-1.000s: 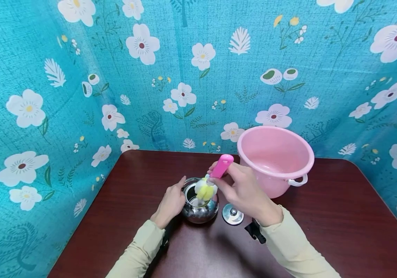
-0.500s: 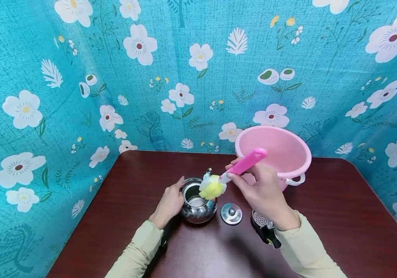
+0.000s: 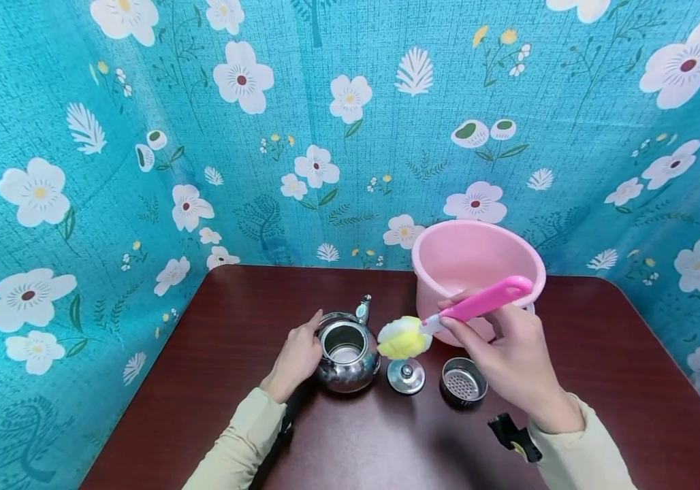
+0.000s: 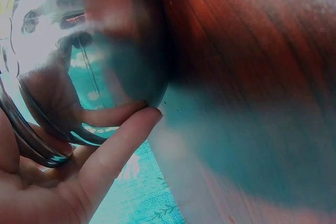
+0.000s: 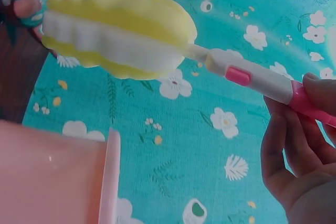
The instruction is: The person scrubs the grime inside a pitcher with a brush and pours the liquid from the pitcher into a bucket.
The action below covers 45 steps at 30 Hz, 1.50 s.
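Observation:
A shiny metal teapot (image 3: 348, 371) stands lidless on the table, its spout pointing to the back right. My left hand (image 3: 295, 357) holds it at its left side. In the left wrist view the thumb presses the teapot's body (image 4: 115, 72) and the fingers are behind the handle (image 4: 44, 150). My right hand (image 3: 512, 350) pinches the pink handle of a sponge bottle brush (image 3: 405, 338) between thumb and fingers. The brush's yellow and white head hangs right of the teapot, above the small metal lid (image 3: 406, 378). In the right wrist view the sponge head (image 5: 121, 30) shows whole.
A pink bucket (image 3: 432, 307) stands at the back right, behind my right hand. Right of the lid sits a round metal strainer (image 3: 463, 383) with a perforated bottom. The dark red table (image 3: 252, 320) meets a blue flowered cloth (image 3: 350, 211) at the back.
My right hand has lifted the brush out of the teapot's mouth and moved it to the right. The left hand has stayed on the teapot. The strainer has come into full view.

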Each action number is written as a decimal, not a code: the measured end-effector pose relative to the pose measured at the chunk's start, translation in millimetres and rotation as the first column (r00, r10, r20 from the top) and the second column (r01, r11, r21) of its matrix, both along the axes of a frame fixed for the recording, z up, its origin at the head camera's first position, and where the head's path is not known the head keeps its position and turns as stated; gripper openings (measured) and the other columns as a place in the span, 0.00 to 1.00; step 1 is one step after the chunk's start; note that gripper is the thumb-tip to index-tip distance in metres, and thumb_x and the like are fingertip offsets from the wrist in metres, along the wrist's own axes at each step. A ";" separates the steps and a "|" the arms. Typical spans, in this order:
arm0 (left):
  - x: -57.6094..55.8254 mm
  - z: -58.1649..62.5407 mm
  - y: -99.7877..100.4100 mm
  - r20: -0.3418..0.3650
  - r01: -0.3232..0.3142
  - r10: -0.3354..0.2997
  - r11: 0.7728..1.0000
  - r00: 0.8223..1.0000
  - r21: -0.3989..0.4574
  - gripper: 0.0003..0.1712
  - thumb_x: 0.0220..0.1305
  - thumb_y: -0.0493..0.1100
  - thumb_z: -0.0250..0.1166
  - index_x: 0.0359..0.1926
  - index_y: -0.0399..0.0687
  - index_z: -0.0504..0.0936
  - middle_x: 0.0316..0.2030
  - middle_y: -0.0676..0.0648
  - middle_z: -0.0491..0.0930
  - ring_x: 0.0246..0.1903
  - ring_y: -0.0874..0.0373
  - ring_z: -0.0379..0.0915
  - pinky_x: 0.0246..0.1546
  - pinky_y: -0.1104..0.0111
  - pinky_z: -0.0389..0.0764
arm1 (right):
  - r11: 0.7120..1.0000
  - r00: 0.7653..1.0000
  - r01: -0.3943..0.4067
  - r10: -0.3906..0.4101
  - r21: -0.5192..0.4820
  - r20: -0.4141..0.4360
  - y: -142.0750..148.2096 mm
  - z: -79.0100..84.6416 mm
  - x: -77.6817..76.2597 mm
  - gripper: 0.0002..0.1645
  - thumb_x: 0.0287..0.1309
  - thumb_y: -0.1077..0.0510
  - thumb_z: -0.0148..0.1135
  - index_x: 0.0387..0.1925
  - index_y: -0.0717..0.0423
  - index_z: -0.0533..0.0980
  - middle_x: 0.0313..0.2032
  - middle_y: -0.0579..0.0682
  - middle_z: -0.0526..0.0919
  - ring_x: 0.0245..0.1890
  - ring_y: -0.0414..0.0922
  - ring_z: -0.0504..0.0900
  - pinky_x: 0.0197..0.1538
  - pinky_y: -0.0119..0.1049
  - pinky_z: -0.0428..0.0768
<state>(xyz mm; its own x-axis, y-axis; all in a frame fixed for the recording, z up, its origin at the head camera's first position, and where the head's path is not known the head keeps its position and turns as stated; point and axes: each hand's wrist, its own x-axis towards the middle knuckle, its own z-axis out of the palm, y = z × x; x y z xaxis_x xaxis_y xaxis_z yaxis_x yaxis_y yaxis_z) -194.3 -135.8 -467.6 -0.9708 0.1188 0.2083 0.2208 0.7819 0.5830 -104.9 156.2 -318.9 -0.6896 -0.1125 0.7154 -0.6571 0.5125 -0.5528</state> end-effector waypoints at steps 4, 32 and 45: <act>-0.2 -0.2 1.7 0.009 0.001 -0.001 1.000 1.000 -0.003 0.33 0.57 0.30 0.49 0.66 0.40 0.70 0.56 0.37 0.79 0.53 0.45 0.78 0.49 0.53 0.79 | 0.998 0.999 0.051 -0.051 0.030 0.014 16.2 -1.6 13.6 0.28 0.36 0.75 0.74 0.44 0.55 0.81 0.36 0.50 0.87 0.38 0.27 0.81 0.39 0.16 0.76; 1.1 1.8 1.5 0.035 -0.005 0.004 1.000 0.999 0.018 0.32 0.58 0.31 0.49 0.66 0.40 0.70 0.56 0.39 0.79 0.56 0.46 0.76 0.54 0.54 0.77 | 0.864 0.848 0.399 -0.475 0.307 0.236 118.3 -35.6 87.2 0.29 0.29 0.63 0.82 0.42 0.52 0.82 0.37 0.58 0.86 0.38 0.08 0.63 0.32 0.06 0.65; 0.2 1.5 0.6 0.041 -0.010 0.009 1.000 0.999 0.017 0.32 0.59 0.31 0.49 0.67 0.41 0.70 0.56 0.39 0.80 0.56 0.46 0.76 0.54 0.54 0.77 | 0.907 0.932 0.307 -0.348 0.287 0.103 143.5 -52.0 91.9 0.36 0.15 0.74 0.81 0.38 0.57 0.82 0.39 0.24 0.76 0.40 0.14 0.69 0.37 0.07 0.69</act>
<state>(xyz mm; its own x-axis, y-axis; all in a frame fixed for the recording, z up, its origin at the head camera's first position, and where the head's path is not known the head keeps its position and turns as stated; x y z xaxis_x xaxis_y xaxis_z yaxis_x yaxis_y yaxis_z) -194.1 -135.1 -466.2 -0.9797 0.1063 0.1700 0.1889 0.7739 0.6045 -13.0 299.7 -370.9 -0.8155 -0.0308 0.5779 -0.3480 0.8240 -0.4472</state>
